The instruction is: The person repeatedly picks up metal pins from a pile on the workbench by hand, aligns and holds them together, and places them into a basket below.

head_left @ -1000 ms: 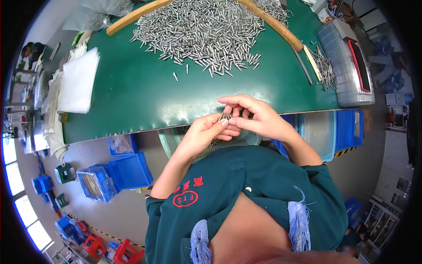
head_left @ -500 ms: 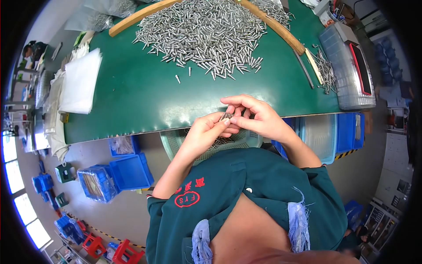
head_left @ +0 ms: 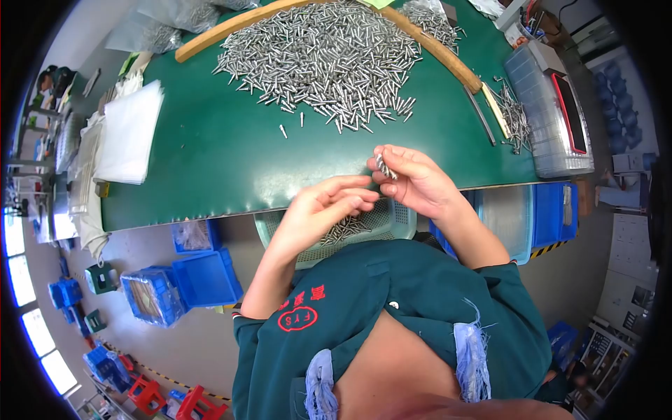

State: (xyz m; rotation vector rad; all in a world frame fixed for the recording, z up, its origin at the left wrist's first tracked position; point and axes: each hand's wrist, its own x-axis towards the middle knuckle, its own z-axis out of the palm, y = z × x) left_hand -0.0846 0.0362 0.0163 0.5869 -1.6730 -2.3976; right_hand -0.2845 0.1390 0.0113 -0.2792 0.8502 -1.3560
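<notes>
My right hand [head_left: 413, 178] holds a small bunch of metal pins [head_left: 383, 166] pinched between thumb and fingers, just above the table's front edge. To its left, my left hand [head_left: 322, 210] has its fingers loosely apart, and nothing shows in them. Below both hands, a pale green mesh basket [head_left: 402, 222] sits under the table edge with more metal pins [head_left: 345, 229] in it. A large heap of the same slim, pointed silver pins [head_left: 322, 59] lies at the back of the green table [head_left: 231, 161]. A couple of loose pins [head_left: 283, 131] lie apart in front of it.
Curved wooden strips [head_left: 448, 59] border the heap. White sheets [head_left: 129, 133] lie at the table's left. At the right are thin metal rods [head_left: 514, 115] and clear plastic boxes [head_left: 535, 105] with a red-edged phone [head_left: 568, 112] on top. Blue crates [head_left: 206, 276] stand on the floor.
My hands were together over the pins. Now the right hand has drawn up and away with the bunch, and the left hand has let go and moved slightly left, uncovering the basket's pins.
</notes>
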